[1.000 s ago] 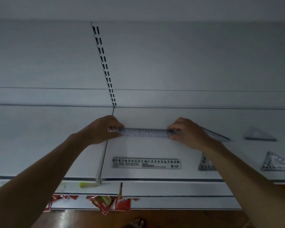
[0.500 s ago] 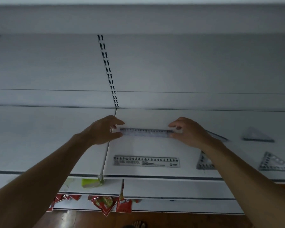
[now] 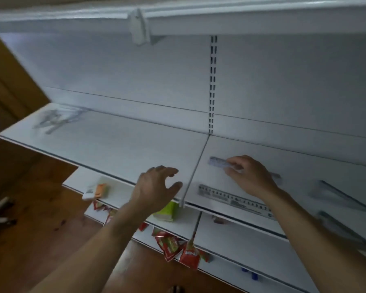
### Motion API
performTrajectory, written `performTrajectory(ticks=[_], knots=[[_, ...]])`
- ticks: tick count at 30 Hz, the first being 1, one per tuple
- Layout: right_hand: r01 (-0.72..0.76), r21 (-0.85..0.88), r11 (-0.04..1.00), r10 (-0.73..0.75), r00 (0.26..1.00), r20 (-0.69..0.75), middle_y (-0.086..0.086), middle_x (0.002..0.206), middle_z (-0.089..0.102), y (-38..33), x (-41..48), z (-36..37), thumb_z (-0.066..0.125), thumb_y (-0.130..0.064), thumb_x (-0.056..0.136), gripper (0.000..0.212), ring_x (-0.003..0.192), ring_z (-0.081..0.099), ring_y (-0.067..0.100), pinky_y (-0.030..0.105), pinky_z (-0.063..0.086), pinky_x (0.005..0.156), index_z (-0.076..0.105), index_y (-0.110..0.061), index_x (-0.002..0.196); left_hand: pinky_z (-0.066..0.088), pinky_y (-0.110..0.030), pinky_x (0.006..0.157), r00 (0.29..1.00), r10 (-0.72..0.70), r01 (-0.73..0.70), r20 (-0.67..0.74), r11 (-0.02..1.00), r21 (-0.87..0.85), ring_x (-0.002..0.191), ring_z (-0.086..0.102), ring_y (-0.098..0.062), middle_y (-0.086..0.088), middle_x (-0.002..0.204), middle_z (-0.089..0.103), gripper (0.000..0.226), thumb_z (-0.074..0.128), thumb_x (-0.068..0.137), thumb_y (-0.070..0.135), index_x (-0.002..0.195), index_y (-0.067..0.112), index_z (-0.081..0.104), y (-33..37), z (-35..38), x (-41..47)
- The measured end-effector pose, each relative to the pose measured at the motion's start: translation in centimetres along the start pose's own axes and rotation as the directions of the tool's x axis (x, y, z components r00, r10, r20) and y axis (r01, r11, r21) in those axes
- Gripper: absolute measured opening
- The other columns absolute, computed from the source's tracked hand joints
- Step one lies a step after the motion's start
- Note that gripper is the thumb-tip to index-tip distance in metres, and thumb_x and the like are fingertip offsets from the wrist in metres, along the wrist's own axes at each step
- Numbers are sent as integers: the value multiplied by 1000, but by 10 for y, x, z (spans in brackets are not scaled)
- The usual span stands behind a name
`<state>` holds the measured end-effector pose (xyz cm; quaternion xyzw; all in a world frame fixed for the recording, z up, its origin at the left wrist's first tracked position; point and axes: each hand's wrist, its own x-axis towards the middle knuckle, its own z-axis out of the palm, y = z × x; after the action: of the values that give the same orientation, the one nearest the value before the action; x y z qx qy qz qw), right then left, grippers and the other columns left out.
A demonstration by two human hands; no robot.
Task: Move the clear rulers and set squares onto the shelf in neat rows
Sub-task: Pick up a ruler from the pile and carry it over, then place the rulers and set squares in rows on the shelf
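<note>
A clear ruler [image 3: 217, 161] lies on the white shelf [image 3: 118, 142], just right of the shelf seam. My right hand [image 3: 248, 176] rests on the ruler's middle with fingers curled down onto it, hiding most of it. My left hand [image 3: 156, 187] hovers off the ruler, left of the seam, fingers loosely spread and holding nothing. A second clear ruler [image 3: 235, 200] lies nearer the shelf's front edge. Blurred set squares [image 3: 338, 194] lie at the right. A blurred pile of clear rulers and set squares [image 3: 59, 119] sits at the shelf's far left end.
A slotted upright [image 3: 212, 85] runs up the back panel above the seam. Another shelf [image 3: 241, 22] overhangs above. Lower shelves hold a green box [image 3: 167, 212], an orange box [image 3: 99, 190] and hanging red packets [image 3: 178, 246]. Wooden floor lies below left.
My left hand has let go of the ruler's left end and drawn back to the left. My right hand stays on the ruler. The view has swung left, showing the far-left pile.
</note>
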<state>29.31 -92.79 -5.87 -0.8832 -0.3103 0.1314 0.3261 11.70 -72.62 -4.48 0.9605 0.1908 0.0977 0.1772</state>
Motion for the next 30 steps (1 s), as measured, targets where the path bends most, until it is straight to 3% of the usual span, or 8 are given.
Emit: performTrajectory(ticks=[7, 20, 30], knots=[[101, 26, 995, -102, 994, 46, -3, 118, 57, -98, 21, 59, 61, -36, 90, 34, 99, 52, 8, 23, 39, 85, 60, -23, 121, 46, -28, 88, 993, -106, 107, -52, 994, 16, 106, 60, -14, 9, 115, 64, 42, 59, 88, 48, 126, 28, 59, -70, -44, -52], [215, -8, 976, -213, 971, 105, -2, 126, 59, -337, 59, 232, 61, -35, 89, 36, 109, 57, 15, 23, 38, 85, 60, -22, 123, 43, -30, 93, 946, -295, 306, -131, 950, 67, 116, 53, -14, 9, 130, 57, 49, 53, 89, 51, 134, 31, 51, -285, -165, -128], [276, -45, 960, -263, 945, 195, -4, 128, 57, -425, 118, 314, 59, -37, 89, 38, 110, 56, 13, 23, 39, 84, 58, -24, 125, 48, -29, 90, 918, -373, 377, -138, 926, -2, 114, 54, -10, 12, 129, 56, 49, 50, 90, 54, 134, 32, 50, -395, -192, -117]])
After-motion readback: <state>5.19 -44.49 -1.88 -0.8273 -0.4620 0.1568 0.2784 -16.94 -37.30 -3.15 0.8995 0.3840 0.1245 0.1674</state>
